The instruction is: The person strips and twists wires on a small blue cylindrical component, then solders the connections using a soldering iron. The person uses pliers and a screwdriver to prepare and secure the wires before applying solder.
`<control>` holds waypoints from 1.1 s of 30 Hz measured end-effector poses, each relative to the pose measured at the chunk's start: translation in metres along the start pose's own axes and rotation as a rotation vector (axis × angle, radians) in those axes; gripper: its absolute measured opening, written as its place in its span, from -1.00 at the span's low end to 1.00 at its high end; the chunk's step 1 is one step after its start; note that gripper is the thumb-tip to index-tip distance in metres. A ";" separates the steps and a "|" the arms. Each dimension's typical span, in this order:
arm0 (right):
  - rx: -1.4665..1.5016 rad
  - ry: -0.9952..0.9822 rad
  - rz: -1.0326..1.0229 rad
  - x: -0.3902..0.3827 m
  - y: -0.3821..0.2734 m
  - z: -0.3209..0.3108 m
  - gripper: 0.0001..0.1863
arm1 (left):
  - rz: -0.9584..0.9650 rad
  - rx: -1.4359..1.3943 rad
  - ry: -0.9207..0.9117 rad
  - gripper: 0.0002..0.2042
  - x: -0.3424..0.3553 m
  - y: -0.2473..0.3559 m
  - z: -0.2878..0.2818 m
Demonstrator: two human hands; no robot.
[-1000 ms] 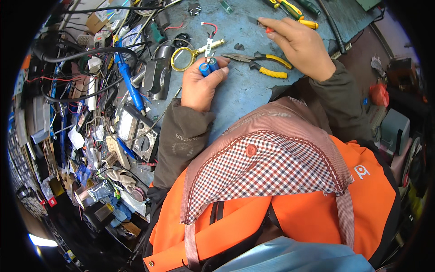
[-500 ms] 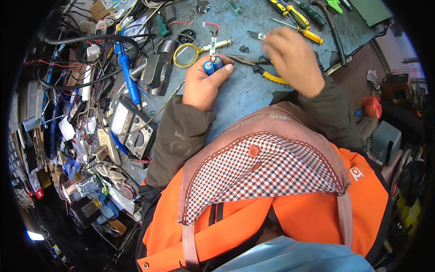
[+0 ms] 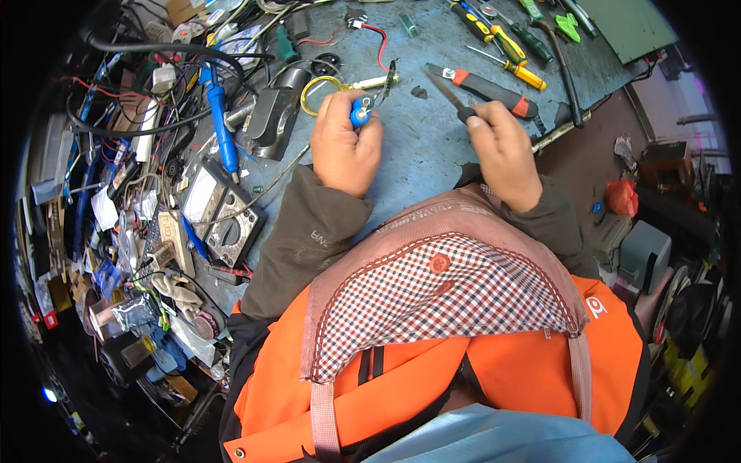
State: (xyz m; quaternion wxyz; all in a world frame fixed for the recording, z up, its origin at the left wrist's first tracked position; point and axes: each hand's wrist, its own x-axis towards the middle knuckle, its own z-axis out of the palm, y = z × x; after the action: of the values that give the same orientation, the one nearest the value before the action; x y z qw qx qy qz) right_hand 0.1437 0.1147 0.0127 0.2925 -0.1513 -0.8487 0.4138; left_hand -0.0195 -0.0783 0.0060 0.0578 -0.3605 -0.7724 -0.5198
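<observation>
My left hand (image 3: 346, 147) is closed on two blue cylindrical cells (image 3: 361, 116), upright side by side, with small wiring at their tops. A red lead (image 3: 383, 50) with a white connector lies above them, near a brass-rimmed magnifier (image 3: 312, 91). My right hand (image 3: 505, 158) grips the dark handle of a pointed steel-bladed tool (image 3: 451, 97), angled toward the upper left. Just beyond it, a grey tool with red-and-black ends (image 3: 494, 91) lies on the blue mat (image 3: 417, 139).
A dense clutter of cables, a blue soldering tool (image 3: 220, 131) and an analogue meter (image 3: 231, 224) covers the left. Screwdrivers (image 3: 509, 42), a dark bar (image 3: 567, 73) and a green board (image 3: 625, 27) occupy the back right, near the bench edge.
My right hand has moved down and now holds the dark-handled blade. The red-trimmed tool lies behind it. The yellow-handled pliers no longer show. The red lead's connector sits farther back.
</observation>
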 end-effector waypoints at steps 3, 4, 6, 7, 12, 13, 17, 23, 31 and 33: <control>0.349 -0.293 0.434 0.001 -0.006 -0.017 -0.67 | 0.034 0.084 -0.010 -0.69 -0.001 0.006 -0.004; 0.298 -0.307 0.341 -0.001 -0.009 -0.014 -0.67 | 0.052 0.092 -0.012 -0.68 0.000 0.007 -0.004; 0.199 -0.331 0.159 -0.005 -0.012 -0.006 -0.66 | 0.048 0.084 -0.038 -0.63 -0.002 0.009 -0.005; 0.151 -0.341 0.069 -0.005 -0.012 -0.003 -0.66 | 0.049 0.086 -0.054 -0.63 -0.002 0.009 -0.006; -0.005 -0.269 -0.178 0.003 -0.017 0.000 -0.67 | 0.046 0.070 -0.079 -0.64 -0.001 0.009 -0.007; -0.029 -0.262 -0.210 0.004 -0.017 0.000 -0.68 | 0.062 0.092 -0.066 -0.66 -0.001 0.007 -0.007; -0.088 -0.265 -0.246 0.004 -0.016 0.004 -0.68 | 0.101 0.131 -0.041 -0.68 -0.001 0.003 -0.006; -0.046 -0.262 -0.205 0.005 -0.017 0.009 -0.68 | 0.140 0.153 -0.020 -0.62 -0.001 0.000 -0.003; -0.066 -0.222 -0.210 0.004 -0.020 0.014 -0.69 | 0.186 0.283 0.020 -0.55 -0.001 0.001 -0.001; -0.071 -0.210 -0.213 0.004 -0.022 0.014 -0.69 | 0.178 0.286 0.020 -0.55 -0.002 0.001 -0.001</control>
State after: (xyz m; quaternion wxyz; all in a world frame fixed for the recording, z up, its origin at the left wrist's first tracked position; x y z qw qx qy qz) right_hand 0.1319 0.0948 0.0245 0.2389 -0.0265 -0.9001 0.3635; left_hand -0.0179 -0.0795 0.0063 0.1620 -0.4106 -0.8029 -0.4007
